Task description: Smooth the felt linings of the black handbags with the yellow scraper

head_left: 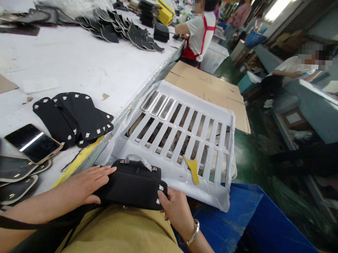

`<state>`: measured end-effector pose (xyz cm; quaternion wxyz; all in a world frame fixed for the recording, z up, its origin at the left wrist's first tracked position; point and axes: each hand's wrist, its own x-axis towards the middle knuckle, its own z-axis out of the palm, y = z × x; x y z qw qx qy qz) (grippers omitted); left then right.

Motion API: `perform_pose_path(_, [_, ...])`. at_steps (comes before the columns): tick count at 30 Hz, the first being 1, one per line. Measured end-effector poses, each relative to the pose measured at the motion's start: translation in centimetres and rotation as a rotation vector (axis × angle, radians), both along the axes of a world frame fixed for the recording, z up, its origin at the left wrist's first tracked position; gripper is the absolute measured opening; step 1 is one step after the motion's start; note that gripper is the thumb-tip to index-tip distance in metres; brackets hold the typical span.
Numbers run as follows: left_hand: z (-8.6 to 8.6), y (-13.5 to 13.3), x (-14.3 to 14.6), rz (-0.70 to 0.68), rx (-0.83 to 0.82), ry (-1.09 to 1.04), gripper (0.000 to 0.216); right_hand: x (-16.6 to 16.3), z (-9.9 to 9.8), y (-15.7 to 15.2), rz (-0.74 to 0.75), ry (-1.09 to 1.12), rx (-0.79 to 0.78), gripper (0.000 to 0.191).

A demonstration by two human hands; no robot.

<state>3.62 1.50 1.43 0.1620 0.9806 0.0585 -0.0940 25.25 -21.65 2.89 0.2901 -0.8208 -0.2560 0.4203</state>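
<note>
Pinching the black panel [134, 189] by its right edge, the right hand [176, 206] has closed fingers, the left hand [94, 183] extended ones opposite, open-slotted rack [210, 196] beyond.

The slotted white rack [216, 197] was viewed from close above its near side by one head-worn camera, aimed forward and down; the surface [84, 65] was framed to the rack's left, the green floor [244, 153] to its right.
</note>
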Motion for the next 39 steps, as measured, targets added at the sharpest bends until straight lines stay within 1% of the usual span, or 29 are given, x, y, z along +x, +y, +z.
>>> perform_pose_path(6, [-0.5, 0.4, -0.5, -0.013, 0.015, -0.012, 0.04, 0.0, 0.3, 0.1, 0.049, -0.045, -0.019, 0.029])
perform_pose_path(8, [-0.4, 0.5, -0.6, -0.014, 0.016, -0.015, 0.04, 0.1, 0.5, 0.2, 0.094, -0.105, -0.046, 0.028])
perform_pose_path(10, [-0.1, -0.1, -0.3, -0.003, 0.02, -0.042, 0.038, 0.1, 0.7, 0.4, 0.145, -0.186, -0.072, 0.028])
perform_pose_path(13, [0.3, -2.6, 2.0, -0.009, 0.003, -0.13, 0.041, 0.1, 0.8, 0.8, 0.2, -0.301, -0.101, 0.029])
perform_pose_path(14, [0.3, -3.8, 3.1, -0.03, -0.018, -0.164, 0.044, 0.0, 0.7, 0.9, 0.212, -0.333, -0.108, 0.03])
perform_pose_path(17, [-0.1, -7.2, 6.7, -0.13, -0.101, -0.269, 0.036, -0.1, 0.6, 1.0, 0.234, -0.43, -0.116, 0.028])
perform_pose_path(19, [-0.7, -8.6, 8.2, -0.143, -0.146, -0.307, 0.033, -0.3, 0.8, 0.8, 0.237, -0.485, -0.1, 0.024])
perform_pose_path(21, [-1.3, -9.0, 8.7, -0.128, -0.183, -0.327, 0.032, -0.3, 1.3, 0.0, 0.207, -0.492, -0.087, 0.022])
perform_pose_path(23, [-1.8, -8.8, 8.6, -0.109, -0.211, -0.343, 0.031, -0.2, 2.0, -1.0, 0.133, -0.396, -0.074, 0.027])
perform_pose_path(26, [-1.9, -8.6, 8.2, -0.089, -0.237, -0.348, 0.028, 0.3, 2.2, -2.7, -0.005, -0.11, -0.033, 0.032])
perform_pose_path(28, [-1.6, -8.7, 8.2, -0.071, -0.245, -0.333, 0.027, 0.7, 1.5, -3.4, -0.071, 0.055, -0.005, 0.031])
perform_pose_path(31, [-1.0, -9.1, 8.5, -0.046, -0.241, -0.287, 0.028, 0.8, 0.0, -3.7, -0.149, 0.214, 0.043, 0.026])
perform_pose_path(34, [-0.6, -9.5, 9.1, -0.034, -0.237, -0.263, 0.029, 0.7, -1.1, -3.5, -0.187, 0.281, 0.095, 0.024])
perform_pose_path(37, [-0.8, -9.9, 9.7, -0.037, -0.247, -0.3, 0.027, 0.5, -1.6, -3.4, -0.193, 0.266, 0.098, 0.025])
perform_pose_path(39, [-1.1, -10.1, 10.1, -0.064, -0.236, -0.344, 0.026, 0.5, -1.7, -3.4, -0.199, 0.235, 0.089, 0.026])
